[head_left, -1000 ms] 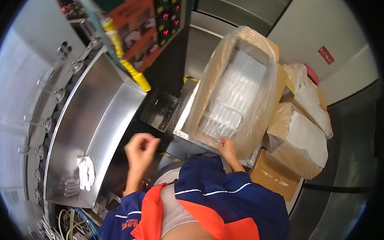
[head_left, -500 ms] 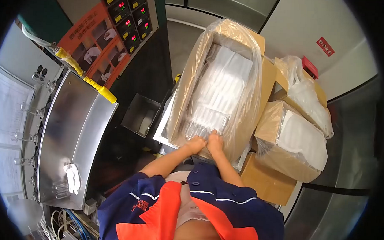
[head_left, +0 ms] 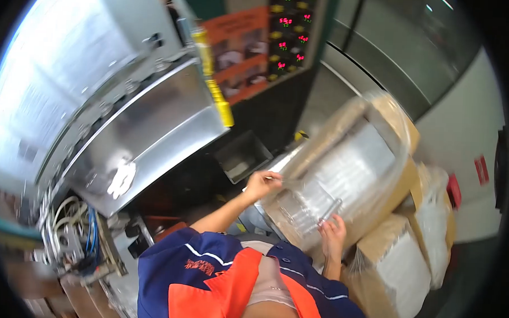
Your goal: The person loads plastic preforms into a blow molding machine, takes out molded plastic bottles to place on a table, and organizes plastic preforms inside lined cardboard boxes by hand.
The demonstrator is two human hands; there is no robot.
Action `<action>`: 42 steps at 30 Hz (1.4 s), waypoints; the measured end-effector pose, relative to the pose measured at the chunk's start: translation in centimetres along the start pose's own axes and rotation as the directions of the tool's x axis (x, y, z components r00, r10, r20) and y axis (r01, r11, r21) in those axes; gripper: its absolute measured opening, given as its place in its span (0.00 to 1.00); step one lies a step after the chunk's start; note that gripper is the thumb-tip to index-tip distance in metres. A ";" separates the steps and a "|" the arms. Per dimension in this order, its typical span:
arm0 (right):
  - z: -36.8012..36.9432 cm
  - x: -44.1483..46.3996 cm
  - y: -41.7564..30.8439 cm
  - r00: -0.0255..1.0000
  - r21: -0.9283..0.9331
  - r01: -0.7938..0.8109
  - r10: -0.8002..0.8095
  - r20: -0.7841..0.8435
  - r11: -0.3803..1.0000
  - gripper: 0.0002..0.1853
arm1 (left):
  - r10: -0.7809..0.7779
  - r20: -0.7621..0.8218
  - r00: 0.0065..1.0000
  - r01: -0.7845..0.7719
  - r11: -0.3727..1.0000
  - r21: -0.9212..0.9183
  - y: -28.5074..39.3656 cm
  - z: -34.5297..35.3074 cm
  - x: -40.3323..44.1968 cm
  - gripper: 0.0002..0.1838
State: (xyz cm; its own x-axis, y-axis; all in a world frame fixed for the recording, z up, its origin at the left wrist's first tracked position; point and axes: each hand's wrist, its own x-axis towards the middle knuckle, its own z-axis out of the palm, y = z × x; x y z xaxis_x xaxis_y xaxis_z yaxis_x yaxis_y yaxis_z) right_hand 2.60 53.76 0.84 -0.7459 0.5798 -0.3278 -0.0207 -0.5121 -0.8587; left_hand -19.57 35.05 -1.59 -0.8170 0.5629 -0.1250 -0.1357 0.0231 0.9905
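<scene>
A clear tube [head_left: 331, 211] is pinched in the fingers of my right hand [head_left: 333, 233], tilted up over the near right part of the lined carton. My left hand [head_left: 263, 184] is at the near left edge of this carton, its fingers drawn together; a faint see-through shape beside them is too blurred to name. Inside the carton [head_left: 399, 116], in a loose clear plastic liner [head_left: 322, 142], rows of clear tubes [head_left: 303, 208] lie at the near end. White sheeting [head_left: 358, 157] covers the far part.
To the left is a steel trough [head_left: 155, 113] with white gloves [head_left: 121, 178] in it. A dark metal bin [head_left: 243, 158] stands between trough and carton. Other bagged cartons [head_left: 394, 265] are at the right. A yellow-wrapped bar [head_left: 217, 96] juts past the trough's end.
My hands, close together at the carton's near end before, are now apart. The right one has a tube raised. The view has turned, shifting the carton right and lower.
</scene>
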 end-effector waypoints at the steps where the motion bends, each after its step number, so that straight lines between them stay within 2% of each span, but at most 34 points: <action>1: 0.6 0.6 0.3 0.998 -0.003 0.012 -0.012 0.059 1.000 0.23 | -0.082 -0.131 0.988 0.062 0.987 -0.149 0.2 -2.5 0.8 0.05; 2: 1.2 1.2 0.6 0.994 -0.003 0.029 -0.029 0.108 1.000 0.23 | -0.174 -0.231 0.957 0.098 0.947 -0.306 0.9 -4.8 1.6 0.05; 5: 5.8 3.1 1.0 0.975 -0.017 0.020 -0.016 0.222 1.000 0.22 | -0.304 -0.321 0.897 0.026 0.761 -0.649 1.6 -9.3 4.3 0.09; 8: 14.0 4.8 1.7 0.920 0.021 -0.056 0.044 0.390 0.998 0.21 | -0.415 -0.078 0.907 0.115 0.422 -0.899 -0.9 -12.5 5.7 0.09; 9: 16.7 5.7 2.0 0.887 0.037 -0.091 0.064 0.458 0.995 0.21 | -0.404 0.006 0.915 0.167 0.365 -0.916 -1.2 -12.5 4.9 0.11; 10: 19.0 7.2 2.4 0.858 0.042 -0.109 0.073 0.509 0.993 0.20 | -0.366 0.068 0.928 0.215 0.379 -0.900 -1.2 -12.5 3.3 0.10; 11: 21.3 9.0 3.4 0.824 0.047 -0.137 0.087 0.560 0.989 0.20 | -0.340 0.048 0.939 0.199 0.426 -0.883 -1.0 -12.4 1.2 0.10; 12: 23.5 10.6 4.6 0.783 0.048 -0.175 0.109 0.612 0.983 0.19 | -0.334 0.082 0.939 0.222 0.407 -0.886 -0.8 -12.8 -1.2 0.09; 13: 25.4 12.3 5.8 0.785 0.068 -0.275 0.183 0.592 0.959 0.17 | -0.307 0.121 0.944 0.236 0.371 -0.898 -0.9 -13.6 -3.6 0.08; 14: 27.2 14.5 6.9 0.776 0.083 -0.375 0.264 0.573 0.923 0.15 | -0.269 0.106 0.957 0.213 0.412 -0.886 -0.2 -14.5 -6.5 0.07; 15: 28.1 16.4 7.8 0.719 0.105 -0.482 0.324 0.614 0.870 0.11 | -0.243 -0.007 0.970 0.121 0.505 -0.855 1.0 -15.5 -9.2 0.07; 16: 28.9 18.4 8.9 0.692 0.067 -0.565 0.428 0.582 0.822 0.09 | -0.211 -0.108 0.972 0.038 0.591 -0.806 2.6 -16.4 -11.7 0.07; 18: 29.7 20.4 11.3 0.719 0.053 -0.585 0.488 0.494 0.809 0.08 | -0.008 -0.301 0.953 -0.223 0.653 -0.723 6.5 -19.5 -16.2 0.05; 19: 29.8 20.4 11.8 0.683 0.089 -0.632 0.498 0.534 0.770 0.07 | 0.093 -0.391 0.916 -0.345 0.682 -0.645 8.7 -21.4 -17.9 0.06; 20: 30.0 19.5 11.6 0.651 0.092 -0.659 0.504 0.568 0.746 0.07 | 0.188 -0.534 0.824 -0.505 0.671 -0.544 10.3 -23.4 -19.2 0.09; 21: 29.9 18.9 11.9 0.645 0.121 -0.653 0.465 0.606 0.748 0.08 | 0.311 -0.689 0.655 -0.640 0.713 -0.286 12.0 -25.6 -19.9 0.11; 22: 29.6 17.7 11.8 0.681 0.144 -0.632 0.458 0.571 0.762 0.09 | 0.319 -0.815 0.484 -0.654 0.751 -0.095 14.9 -27.3 -21.2 0.16; 23: 29.1 16.7 12.1 0.693 0.180 -0.610 0.409 0.593 0.772 0.09 | 0.404 -0.853 0.331 -0.583 0.798 0.152 17.2 -29.5 -22.4 0.19; 24: 28.2 16.0 12.6 0.690 0.201 -0.597 0.370 0.622 0.777 0.10 | 0.449 -0.877 0.170 -0.603 0.751 0.268 18.8 -31.5 -22.9 0.20; 25: 27.4 15.1 12.8 0.705 0.208 -0.568 0.339 0.623 0.796 0.10 | 0.546 -0.838 0.000 -0.422 0.759 0.495 20.4 -33.4 -23.7 0.21; 27: 26.7 11.4 12.0 0.721 0.207 -0.521 0.297 0.626 0.828 0.11 | 0.622 -0.758 -0.195 -0.270 0.709 0.652 22.5 -37.1 -24.0 0.23; 28: 26.7 9.6 11.8 0.722 0.200 -0.505 0.284 0.631 0.840 0.12 | 0.606 -0.762 -0.227 0.049 0.789 0.613 24.2 -37.4 -24.4 0.25; 29: 26.9 7.8 11.7 0.757 0.180 -0.455 0.273 0.594 0.872 0.17 | 0.637 -0.736 -0.228 0.098 0.767 0.634 24.6 -38.8 -24.3 0.26; 30: 27.6 6.2 11.4 0.746 0.143 -0.393 0.224 0.627 0.908 0.17 | 0.667 -0.709 -0.226 0.148 0.743 0.652 24.6 -40.2 -24.0 0.27; 32: 29.9 3.5 10.2 0.710 0.082 -0.253 0.127 0.693 0.964 0.18 | 0.678 -0.719 -0.152 0.307 0.724 0.618 24.3 -42.2 -23.5 0.28; 33: 31.4 2.3 9.4 0.696 0.070 -0.201 0.092 0.712 0.977 0.22 | 0.651 -0.748 -0.131 0.300 0.745 0.595 24.7 -42.2 -23.3 0.28; 36: 37.7 -1.5 7.1 0.587 0.066 0.011 -0.060 0.807 0.998 0.24 | 0.657 -0.752 -0.052 0.385 0.708 0.592 24.8 -42.7 -23.1 0.27; 37: 39.9 -2.8 6.5 0.534 0.074 0.061 -0.095 0.840 0.995 0.25 | 0.582 -0.813 -0.035 0.341 0.771 0.537 25.1 -42.3 -23.2 0.28; 40: 47.5 -6.8 5.8 0.354 0.128 0.201 -0.194 0.915 0.971 0.29 | 0.692 -0.719 -0.062 0.389 0.680 0.621 24.3 -41.1 -23.6 0.32; 41: 50.2 -8.7 5.4 0.274 0.186 0.219 -0.243 0.931 0.958 0.29 | 0.737 -0.669 -0.098 0.458 0.630 0.627 23.6 -39.7 -23.7 0.34; 42: 52.9 -10.6 5.3 0.192 0.248 0.232 -0.294 0.936 0.941 0.28 | 0.821 -0.539 -0.186 0.359 0.568 0.741 22.4 -38.5 -23.7 0.32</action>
State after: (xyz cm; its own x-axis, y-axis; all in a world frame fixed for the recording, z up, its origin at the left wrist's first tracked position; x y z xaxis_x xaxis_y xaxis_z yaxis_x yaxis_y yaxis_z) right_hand -24.85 11.37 20.63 -0.7602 -0.3317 0.5586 -0.3576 -0.5042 -0.7860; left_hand -24.81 -9.61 21.40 -0.2612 -0.5313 0.8059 0.0444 0.8274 0.5598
